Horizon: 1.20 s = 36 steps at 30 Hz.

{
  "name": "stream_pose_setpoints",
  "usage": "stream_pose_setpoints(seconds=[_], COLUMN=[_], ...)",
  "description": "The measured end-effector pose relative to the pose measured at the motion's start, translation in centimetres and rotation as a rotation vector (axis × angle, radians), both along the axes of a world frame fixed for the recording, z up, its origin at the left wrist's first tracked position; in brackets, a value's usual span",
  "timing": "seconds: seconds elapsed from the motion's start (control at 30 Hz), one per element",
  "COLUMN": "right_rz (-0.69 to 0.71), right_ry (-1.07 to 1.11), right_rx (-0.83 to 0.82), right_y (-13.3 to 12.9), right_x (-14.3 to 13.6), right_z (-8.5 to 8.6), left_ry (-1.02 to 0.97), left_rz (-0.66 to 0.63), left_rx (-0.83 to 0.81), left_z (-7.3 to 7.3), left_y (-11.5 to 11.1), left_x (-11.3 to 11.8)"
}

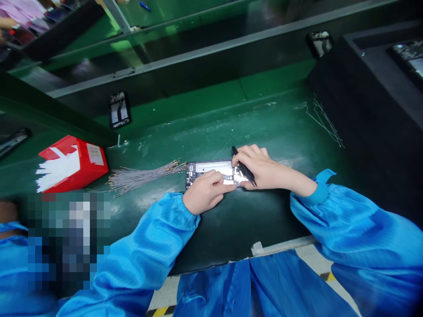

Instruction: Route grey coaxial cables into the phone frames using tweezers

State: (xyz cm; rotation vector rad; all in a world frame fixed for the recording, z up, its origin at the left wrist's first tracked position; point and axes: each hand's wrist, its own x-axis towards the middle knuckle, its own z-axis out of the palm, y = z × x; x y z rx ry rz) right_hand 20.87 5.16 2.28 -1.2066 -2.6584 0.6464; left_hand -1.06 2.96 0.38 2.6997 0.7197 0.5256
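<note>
Head view: half-curled left hand (206, 190) touches the opened phone (214, 166) on the tabletop (205, 132), grip unclear; right hand (259, 166), closed round black tweezers (245, 168), apparently works the phone's right end, next calling for steady fingertips.

My two arms come in from the low sides of my view and reach to the middle. My left arm (142, 246) slants up to the right, with a puffy blue sleeve down to the wrist. My left hand (205, 193) has its back up, some fingers (216, 177) tucked in, and one poking out toward my right hand (259, 166). My right arm (360, 224) leans in from the right, and a bare wrist (304, 183) shows past the cuff (319, 193). My right fingers (251, 150) are bent in a small grip. My hands are close together.
</note>
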Motion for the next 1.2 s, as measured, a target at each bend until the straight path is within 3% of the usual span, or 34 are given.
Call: stream_pose_setpoints(seconds=[0.2, 0.53, 0.97, 1.2], right_rz=[-0.02, -0.012, -0.025, 0.102], right_ry=[-0.056, -0.092, -0.248, -0.072], right_rx=[0.032, -0.023, 0.002, 0.009], right_y=[0.3, 0.8, 1.1, 1.0], right_x=[-0.6, -0.8, -2.4, -1.7], right_z=[-0.1, 0.2, 1.0, 0.5], left_ry=[-0.02, -0.232, -0.194, -0.217], left_rz=[0.006, 0.025, 0.041, 0.116], left_rx=[0.0, -0.207, -0.23, -0.175], left_z=[-0.1, 0.3, 0.0, 0.0], left_y=[0.0, 0.1, 0.2, 0.1], left_x=[0.1, 0.2, 0.2, 0.4])
